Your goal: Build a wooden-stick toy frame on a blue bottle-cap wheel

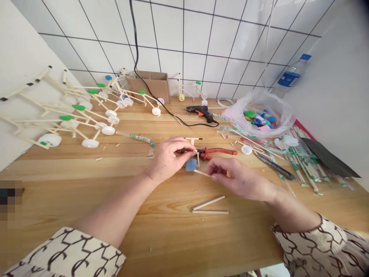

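My left hand (173, 157) pinches a small frame of pale wooden sticks with a black-tipped crossbar (193, 139) at its top. Below the fingertips is a blue block or cap (190, 165). A short pale stick (202, 173) runs from beside the blue piece to my right hand (230, 175), whose thumb and fingers close on its end. Behind the hands lie red-handled pliers (220, 151), partly hidden by my left hand. Two loose sticks (210, 212) rest on the table in front of the hands.
Several stick models with white wheels (108, 130) stand at the left. A black glue gun (201, 111), a cardboard box (155, 84) and a plastic bag of coloured caps (279, 115) are behind. Scissors (275, 166), wrapped sticks (302, 161) and a bottle (291, 77) are at the right.
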Tool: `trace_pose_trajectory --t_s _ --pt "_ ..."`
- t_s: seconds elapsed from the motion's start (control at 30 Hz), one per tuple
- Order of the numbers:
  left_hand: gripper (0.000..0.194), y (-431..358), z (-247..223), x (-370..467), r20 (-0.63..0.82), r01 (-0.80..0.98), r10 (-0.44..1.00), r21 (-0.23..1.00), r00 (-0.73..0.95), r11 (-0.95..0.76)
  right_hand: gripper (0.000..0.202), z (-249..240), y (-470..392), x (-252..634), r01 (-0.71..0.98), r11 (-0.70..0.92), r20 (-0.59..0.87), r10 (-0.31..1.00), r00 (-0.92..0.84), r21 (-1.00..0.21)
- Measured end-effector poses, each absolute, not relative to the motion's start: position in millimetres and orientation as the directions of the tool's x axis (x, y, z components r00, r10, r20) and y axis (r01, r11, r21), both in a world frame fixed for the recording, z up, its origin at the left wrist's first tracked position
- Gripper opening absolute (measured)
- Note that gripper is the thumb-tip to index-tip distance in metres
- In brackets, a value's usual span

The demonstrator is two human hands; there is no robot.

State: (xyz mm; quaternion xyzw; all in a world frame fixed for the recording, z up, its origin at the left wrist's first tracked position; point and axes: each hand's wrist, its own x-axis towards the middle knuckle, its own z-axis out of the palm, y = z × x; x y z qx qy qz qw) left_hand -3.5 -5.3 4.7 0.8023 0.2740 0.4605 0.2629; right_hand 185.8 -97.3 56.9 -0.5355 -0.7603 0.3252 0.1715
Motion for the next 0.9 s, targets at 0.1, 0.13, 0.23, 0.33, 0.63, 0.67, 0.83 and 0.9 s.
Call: trace_pose_trajectory --t_s 0.1,0.13,0.23,0.33,0.63,0.67,0.83,0.9 --pt "0.004 -5.2 4.8 -3.5 0.596 0.202 0.683 0.672 0.423 -0.712 0.008 58.7 -93.4 187.8 0.486 0.088 -0.121 0.917 -0.381 -0.869" --pt "0.004 -5.3 5.2 -3.5 0.595 0.203 0.683 0.672 0.424 -0.712 0.007 58.1 -92.1 188.5 0.412 0.039 -0.13 0.918 -0.375 -0.91" --pt "0.003 -6.2 7.1 -3.3 0.587 0.206 0.689 0.678 0.425 -0.705 0.008 52.7 -88.6 190.3 0.221 -0.079 -0.149 0.937 -0.317 -0.972" --pt "0.004 -7.1 8.4 -3.2 0.579 0.218 0.697 0.681 0.424 -0.699 0.01 45.2 -86.0 191.1 0.098 -0.116 -0.138 0.954 -0.268 -0.988" --pt "0.004 -7.0 7.2 -3.8 0.579 0.234 0.693 0.67 0.43 -0.704 0.013 35.1 -84.6 190.2 0.059 -0.083 -0.092 0.983 -0.157 -0.995" --pt "0.004 -6.9 7.3 -3.7 0.581 0.235 0.692 0.667 0.43 -0.707 0.013 34.9 -84.9 189.7 0.074 -0.073 -0.083 0.986 -0.142 -0.995" --pt "0.003 -6.2 7.9 -3.9 0.594 0.234 0.679 0.653 0.43 -0.72 0.012 34.7 -86.8 186.4 0.103 0.007 -0.005 0.994 -0.112 -0.995" --pt "0.003 -6.2 7.8 -4.2 0.593 0.232 0.679 0.655 0.432 -0.719 0.01 34.4 -87.1 185.5 0.112 0.031 0.019 0.994 -0.107 -0.993"
